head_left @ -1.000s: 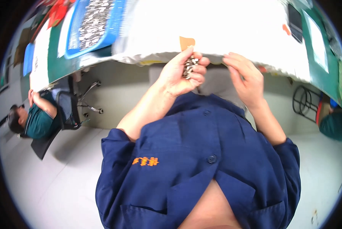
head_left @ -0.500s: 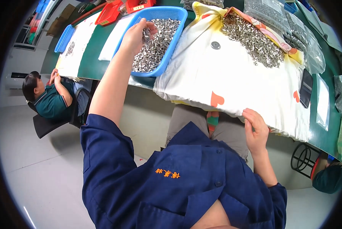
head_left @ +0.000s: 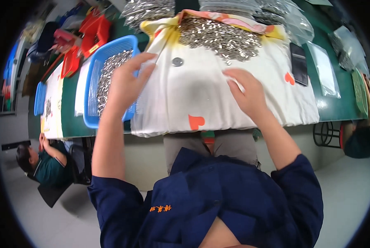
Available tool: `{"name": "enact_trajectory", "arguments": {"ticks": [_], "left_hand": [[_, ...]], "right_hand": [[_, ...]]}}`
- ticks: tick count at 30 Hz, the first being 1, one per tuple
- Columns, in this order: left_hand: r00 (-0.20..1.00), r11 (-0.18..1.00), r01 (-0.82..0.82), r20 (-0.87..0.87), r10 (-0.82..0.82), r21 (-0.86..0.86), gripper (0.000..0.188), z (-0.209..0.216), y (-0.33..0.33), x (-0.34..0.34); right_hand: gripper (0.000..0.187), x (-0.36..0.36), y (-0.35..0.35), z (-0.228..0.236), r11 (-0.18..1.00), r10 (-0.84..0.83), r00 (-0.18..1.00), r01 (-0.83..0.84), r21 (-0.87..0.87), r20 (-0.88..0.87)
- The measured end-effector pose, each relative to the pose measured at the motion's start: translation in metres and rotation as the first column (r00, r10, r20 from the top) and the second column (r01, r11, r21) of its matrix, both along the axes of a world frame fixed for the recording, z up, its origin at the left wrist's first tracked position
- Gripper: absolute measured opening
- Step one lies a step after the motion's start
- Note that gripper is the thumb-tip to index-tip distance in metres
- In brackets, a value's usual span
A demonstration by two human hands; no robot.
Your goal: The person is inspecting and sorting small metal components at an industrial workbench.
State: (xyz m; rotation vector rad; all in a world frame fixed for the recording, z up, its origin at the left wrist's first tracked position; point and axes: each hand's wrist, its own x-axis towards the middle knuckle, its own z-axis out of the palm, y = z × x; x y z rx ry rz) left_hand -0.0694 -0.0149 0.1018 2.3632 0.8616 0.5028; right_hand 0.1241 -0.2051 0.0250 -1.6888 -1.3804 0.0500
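Note:
My left hand [head_left: 126, 82] is over the right rim of a blue plastic basket [head_left: 88, 93], slightly blurred, thumb and fingers apart. Nothing shows in it. Inside the basket lie many small shiny metal cylinders [head_left: 106, 78]. My right hand [head_left: 249, 91] hovers over the white cloth [head_left: 172, 99], fingers stretched and thumb apart, holding nothing that I can see. A heap of small metal pieces [head_left: 230, 41] lies on the far part of the cloth, beyond my right fingertips. Between the hands and the heap's left side rests a round grey disc [head_left: 177, 62].
Clear bags of metal parts [head_left: 149, 10] line the back. On the right are a black phone [head_left: 299, 64], a flat clear bag [head_left: 323, 70] and a green tray [head_left: 359, 93]. Red bins [head_left: 96, 31] stand at the left. A seated person [head_left: 48, 159] is at far left, another at far right.
My left hand has come out of the basket's metal pieces, back toward its right rim. My right hand has risen from the cloth's near edge to above its middle. The view has shifted.

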Motion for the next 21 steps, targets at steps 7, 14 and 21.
{"name": "enact_trajectory", "arguments": {"ticks": [7,14,21], "left_hand": [[0.987,0.971,0.157,-0.058,-0.149,0.18,0.026,-0.063,0.007,0.067],[0.979,0.932,0.172,-0.161,-0.125,0.318,0.026,-0.084,0.016,0.072],[0.967,0.917,0.205,-0.216,-0.135,0.343,0.02,-0.081,0.014,0.07]], "right_hand": [[0.045,0.087,0.058,-0.038,0.916,-0.354,0.854,0.398,-0.042,0.381],[0.059,0.06,0.091,-0.058,0.884,-0.318,0.865,0.419,-0.207,0.389],[0.054,0.038,0.133,-0.057,0.949,-0.226,0.884,0.294,-0.111,0.41]]}}
